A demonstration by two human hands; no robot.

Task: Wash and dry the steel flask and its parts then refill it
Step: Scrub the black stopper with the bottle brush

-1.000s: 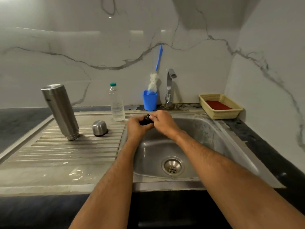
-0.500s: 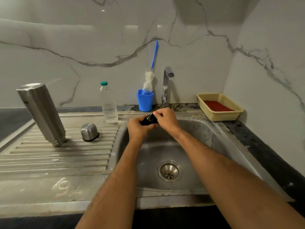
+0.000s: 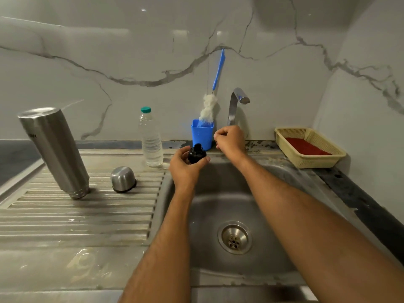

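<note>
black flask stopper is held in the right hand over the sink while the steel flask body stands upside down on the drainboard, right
Not quite: the head view shows the black flask stopper held in the left hand, not the right. The steel flask body does stand upside down on the ribbed drainboard.

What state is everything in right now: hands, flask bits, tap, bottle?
Left hand: grips the black stopper.
Right hand: curled at the tap, holding nothing visible.
Flask: upside down on the drainboard.
Cup: upside down.
Tap: no water running.
Bottle: capped, upright.
</note>
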